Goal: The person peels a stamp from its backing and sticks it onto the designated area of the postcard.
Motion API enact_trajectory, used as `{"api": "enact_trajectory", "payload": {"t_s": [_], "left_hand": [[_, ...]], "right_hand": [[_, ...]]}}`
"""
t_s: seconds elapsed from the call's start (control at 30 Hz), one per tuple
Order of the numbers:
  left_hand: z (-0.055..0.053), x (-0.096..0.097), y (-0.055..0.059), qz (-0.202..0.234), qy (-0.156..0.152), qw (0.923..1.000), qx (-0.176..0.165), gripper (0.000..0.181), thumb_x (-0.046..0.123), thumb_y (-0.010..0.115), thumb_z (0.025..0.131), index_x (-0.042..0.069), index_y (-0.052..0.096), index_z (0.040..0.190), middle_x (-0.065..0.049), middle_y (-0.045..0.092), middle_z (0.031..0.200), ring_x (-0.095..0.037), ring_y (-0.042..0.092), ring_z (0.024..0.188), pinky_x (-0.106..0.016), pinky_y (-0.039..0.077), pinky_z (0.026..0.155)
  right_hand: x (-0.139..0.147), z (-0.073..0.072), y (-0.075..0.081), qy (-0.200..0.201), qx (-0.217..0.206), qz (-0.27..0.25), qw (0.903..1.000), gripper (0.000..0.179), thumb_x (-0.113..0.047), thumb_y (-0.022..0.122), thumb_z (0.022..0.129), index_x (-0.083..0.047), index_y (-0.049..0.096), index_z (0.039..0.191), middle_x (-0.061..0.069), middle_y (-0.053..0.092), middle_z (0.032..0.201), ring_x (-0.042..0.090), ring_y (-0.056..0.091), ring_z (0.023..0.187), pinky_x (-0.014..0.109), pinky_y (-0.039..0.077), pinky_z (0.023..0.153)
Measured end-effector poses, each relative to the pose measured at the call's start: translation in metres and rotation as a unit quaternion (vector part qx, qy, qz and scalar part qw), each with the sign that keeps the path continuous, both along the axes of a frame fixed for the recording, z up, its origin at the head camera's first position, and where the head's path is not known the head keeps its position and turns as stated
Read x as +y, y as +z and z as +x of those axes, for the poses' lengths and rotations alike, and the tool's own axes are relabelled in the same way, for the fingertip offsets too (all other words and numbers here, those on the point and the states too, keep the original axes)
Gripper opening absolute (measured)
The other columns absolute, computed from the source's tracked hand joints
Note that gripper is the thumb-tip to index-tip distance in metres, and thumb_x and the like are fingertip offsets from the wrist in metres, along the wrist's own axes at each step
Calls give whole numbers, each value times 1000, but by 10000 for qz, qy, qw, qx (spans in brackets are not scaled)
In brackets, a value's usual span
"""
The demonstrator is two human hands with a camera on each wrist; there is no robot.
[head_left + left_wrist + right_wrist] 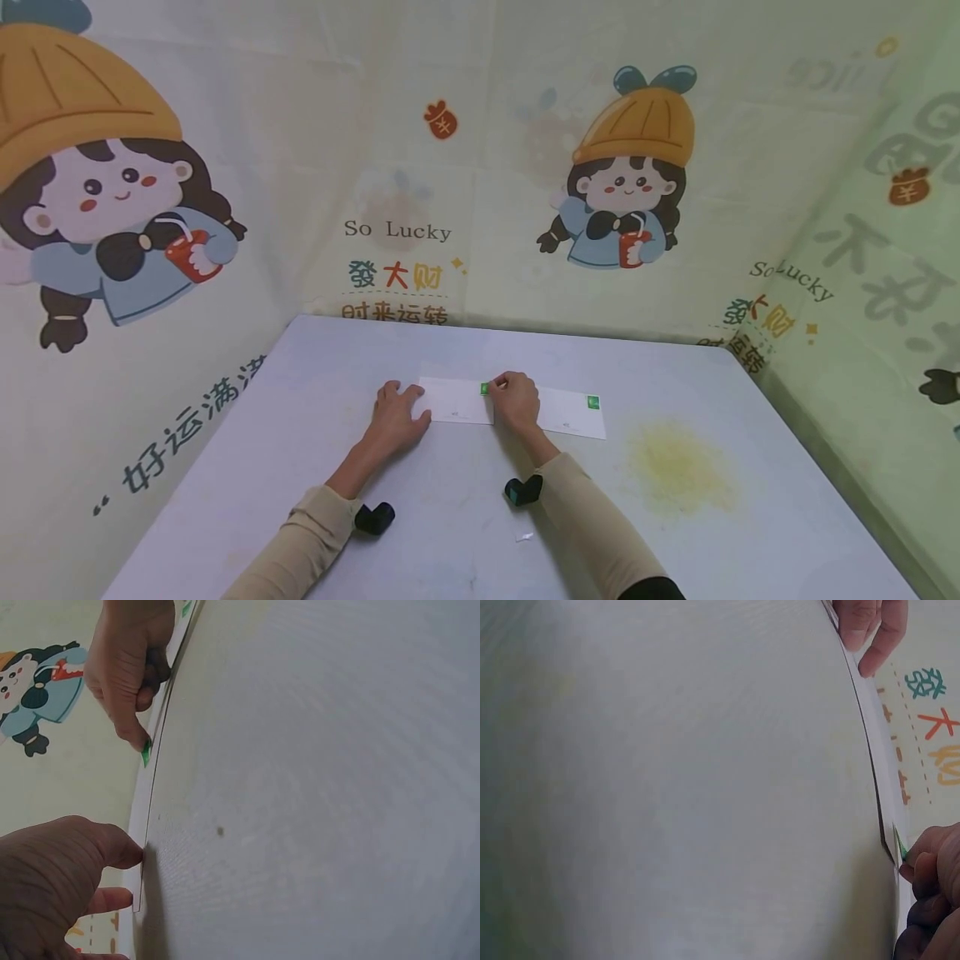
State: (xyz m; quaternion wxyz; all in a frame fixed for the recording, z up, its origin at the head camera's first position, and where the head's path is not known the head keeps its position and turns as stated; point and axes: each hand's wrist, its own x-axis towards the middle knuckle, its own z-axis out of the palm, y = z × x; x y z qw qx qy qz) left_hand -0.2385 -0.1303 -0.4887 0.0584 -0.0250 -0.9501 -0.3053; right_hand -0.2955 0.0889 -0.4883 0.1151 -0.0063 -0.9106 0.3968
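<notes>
Two white envelopes lie side by side on the table, the left envelope (pixel 453 403) and the right envelope (pixel 567 414). At the left one's upper right corner is a green stamp (pixel 484 388). My right hand (pixel 516 402) pinches this stamp at its right edge with curled fingers; the right wrist view shows the stamp (pixel 901 844) slanting between envelope and fingertips. My left hand (pixel 395 416) rests at the left envelope's left end, thumb and fingers spread and touching its edge. The right envelope carries its own green stamp (pixel 593 402); my right hand hides its left end.
A white table (pixel 420 533) bears the envelopes, with a yellowish stain (pixel 678 467) on its right side. A small clear scrap (pixel 523 537) lies near the front. Printed cloth (pixel 487 167) hangs behind and at the sides.
</notes>
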Motion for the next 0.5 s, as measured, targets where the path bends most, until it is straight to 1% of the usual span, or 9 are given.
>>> {"api": "enact_trajectory", "payload": {"t_s": [0.27,0.5], "left_hand": [[-2,0,1,-77,-74,9999,-52,49,23,69,95,-1,59,137,-33,37,145,-47,34,137,-61,36,110],[-2,-1,-1,-125,-71,9999,-46,49,24,68,95,-1,59,137,-33,37,145,-47,34,137,-60,36,110]], "right_hand": [[0,0,0,12,128,73,9999,13,-14,69,91,-6,76,86,3,66,72,16,55,62,27,39,53],[-2,-1,-1,-11,92,221,9997,12,-15,68,91,-7,76,86,3,67,71,16,55,62,26,39,53]]}}
